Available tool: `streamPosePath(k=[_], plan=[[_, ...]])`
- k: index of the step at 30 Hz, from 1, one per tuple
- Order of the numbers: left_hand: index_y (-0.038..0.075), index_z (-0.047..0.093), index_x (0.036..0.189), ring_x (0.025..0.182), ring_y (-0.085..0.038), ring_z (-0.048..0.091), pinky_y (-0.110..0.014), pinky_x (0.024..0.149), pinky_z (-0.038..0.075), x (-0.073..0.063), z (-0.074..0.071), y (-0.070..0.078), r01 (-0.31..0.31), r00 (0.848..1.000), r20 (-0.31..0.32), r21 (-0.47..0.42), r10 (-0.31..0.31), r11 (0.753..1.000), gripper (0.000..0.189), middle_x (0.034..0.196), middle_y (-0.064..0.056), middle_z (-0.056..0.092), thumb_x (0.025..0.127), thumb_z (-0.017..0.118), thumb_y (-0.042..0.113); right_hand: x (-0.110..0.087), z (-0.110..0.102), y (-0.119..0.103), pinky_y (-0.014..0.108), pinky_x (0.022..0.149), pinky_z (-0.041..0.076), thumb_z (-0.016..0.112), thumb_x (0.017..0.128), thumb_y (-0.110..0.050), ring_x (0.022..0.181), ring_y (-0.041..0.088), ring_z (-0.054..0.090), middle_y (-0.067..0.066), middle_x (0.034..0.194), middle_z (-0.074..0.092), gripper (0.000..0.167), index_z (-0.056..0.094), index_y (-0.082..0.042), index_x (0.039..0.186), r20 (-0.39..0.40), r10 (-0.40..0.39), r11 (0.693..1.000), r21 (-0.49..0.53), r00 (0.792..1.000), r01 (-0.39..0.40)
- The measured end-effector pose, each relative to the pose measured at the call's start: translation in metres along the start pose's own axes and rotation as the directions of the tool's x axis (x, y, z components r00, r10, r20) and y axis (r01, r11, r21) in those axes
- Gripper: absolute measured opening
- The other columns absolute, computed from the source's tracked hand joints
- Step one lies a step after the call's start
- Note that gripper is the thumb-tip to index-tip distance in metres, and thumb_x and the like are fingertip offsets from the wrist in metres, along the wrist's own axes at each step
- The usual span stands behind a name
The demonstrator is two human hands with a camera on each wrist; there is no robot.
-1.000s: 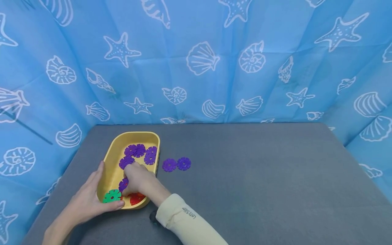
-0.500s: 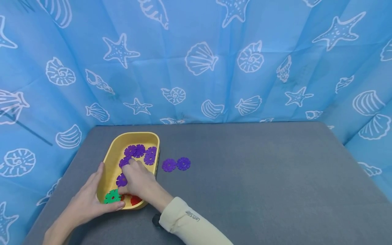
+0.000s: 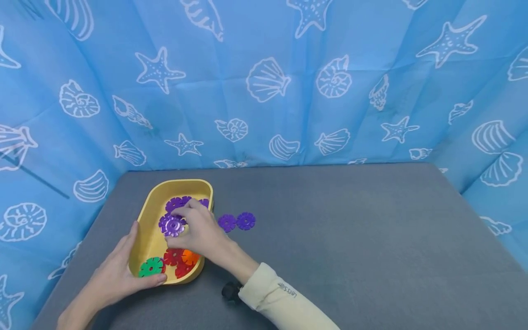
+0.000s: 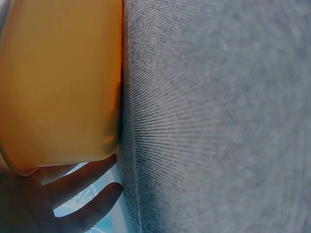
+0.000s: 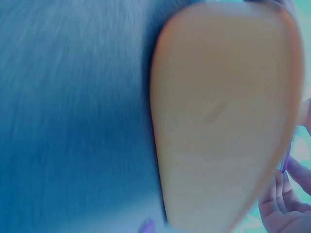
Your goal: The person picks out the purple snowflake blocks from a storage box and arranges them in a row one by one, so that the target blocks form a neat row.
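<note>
My left hand holds the yellow plastic tub by its near left corner, thumb on the near rim and fingers along the outer left wall. In the left wrist view, the fingers spread against the outside of the tub. Over the tub, my right hand pinches a purple notched snowflake disc between thumb and fingers; a purple edge also shows between the fingertips in the right wrist view. Other purple discs lie at the tub's far end, partly hidden by the hand. Red discs, an orange disc and a green disc lie at the near end.
Two purple discs lie side by side on the grey cloth-covered table, just right of the tub. A blue curtain with white shells and starfish hangs behind the table and along its sides.
My right hand has risen from the near part of the tub and moved slightly up and right, a purple disc now visible in its pinch. Red and orange discs are uncovered. The left hand stays put.
</note>
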State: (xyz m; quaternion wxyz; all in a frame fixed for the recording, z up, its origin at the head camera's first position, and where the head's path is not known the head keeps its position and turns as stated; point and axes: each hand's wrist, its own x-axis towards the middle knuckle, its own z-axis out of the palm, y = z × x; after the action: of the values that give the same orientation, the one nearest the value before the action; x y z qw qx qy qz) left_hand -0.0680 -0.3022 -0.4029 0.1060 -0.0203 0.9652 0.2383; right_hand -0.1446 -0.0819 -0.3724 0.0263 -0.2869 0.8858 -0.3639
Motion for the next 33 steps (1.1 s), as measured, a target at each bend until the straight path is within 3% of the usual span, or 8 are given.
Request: streamPosePath(k=[5,9,21,33], plan=[[0.004,-0.013,0.162,0.114,-0.044,0.053,-0.063,0.085,0.057,-0.001,0.0,-0.001,-0.006,1.0,-0.015,0.028,0.006,1.0,0.14,0.154,-0.037,0.028,0.075,0.08,0.063,-0.006,-0.026,0.016,0.007,0.074,0.049,0.086,0.081,-0.028,0.093,0.009,0.056,0.003,0.114,0.061,0.06,0.067,-0.009,0.134,-0.019,-0.027,0.998,0.061,0.999,0.028],[0.004,-0.012,0.162,0.114,-0.044,0.052,-0.062,0.085,0.057,0.0,0.001,-0.002,0.0,1.0,-0.016,0.033,0.0,0.999,0.141,0.153,-0.036,0.029,0.074,0.081,0.064,-0.011,-0.043,0.031,0.008,0.069,0.047,0.086,0.082,-0.027,0.092,0.01,0.056,0.005,0.114,0.062,0.059,0.067,-0.007,0.134,-0.014,-0.029,0.998,0.049,0.999,0.029],[0.006,-0.015,0.162,0.114,-0.044,0.051,-0.063,0.086,0.057,0.001,0.0,-0.002,0.035,0.999,0.008,0.04,-0.035,0.999,0.143,0.153,-0.036,0.027,0.074,0.079,0.067,-0.033,-0.089,0.087,0.028,0.08,0.055,0.088,0.078,-0.02,0.097,0.021,0.061,0.008,0.105,0.063,0.053,0.072,-0.006,0.126,-0.03,0.045,0.999,-0.004,0.999,-0.045],[0.005,-0.016,0.161,0.117,-0.045,0.049,-0.062,0.087,0.058,0.004,-0.001,-0.001,0.052,0.998,0.027,0.02,-0.053,0.998,0.144,0.152,-0.035,0.027,0.073,0.079,0.068,-0.05,-0.096,0.132,0.031,0.078,0.048,0.09,0.075,-0.022,0.088,0.019,0.057,0.01,0.1,0.066,0.051,0.074,-0.003,0.12,-0.021,0.099,0.992,-0.071,0.995,-0.1]])
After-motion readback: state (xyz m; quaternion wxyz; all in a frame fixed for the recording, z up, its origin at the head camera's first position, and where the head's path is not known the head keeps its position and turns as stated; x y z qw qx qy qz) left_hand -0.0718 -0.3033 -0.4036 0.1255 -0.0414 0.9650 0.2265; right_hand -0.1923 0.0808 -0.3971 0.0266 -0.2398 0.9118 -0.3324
